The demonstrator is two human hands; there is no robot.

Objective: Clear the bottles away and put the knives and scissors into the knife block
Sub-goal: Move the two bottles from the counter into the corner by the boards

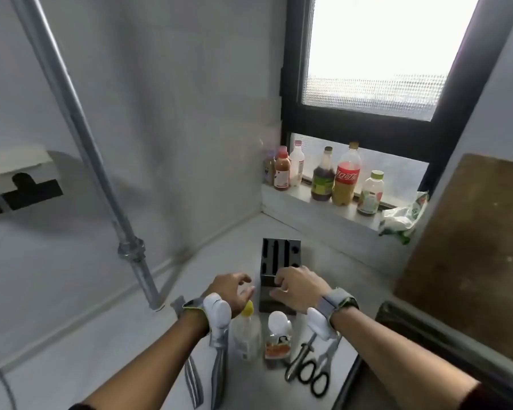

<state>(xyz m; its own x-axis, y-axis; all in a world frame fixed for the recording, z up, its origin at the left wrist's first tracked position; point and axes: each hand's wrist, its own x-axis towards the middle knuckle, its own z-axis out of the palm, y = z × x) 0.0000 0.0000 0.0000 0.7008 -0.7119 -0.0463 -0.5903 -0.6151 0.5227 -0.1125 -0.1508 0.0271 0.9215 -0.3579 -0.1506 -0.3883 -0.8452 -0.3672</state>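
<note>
A pale grey counter carries everything here. The dark knife block stands upright on it, slots facing up. Just in front of the block, two bottles stand side by side: a clear one with a yellow cap and a shorter one with a white cap. Left of the block, nearer the camera, two steel-handled knives lie flat. In front and right of the block, another knife lies beside black-handled scissors. Behind the block and to its right, a raised sill holds a row of bottles and a crumpled bag.
</note>
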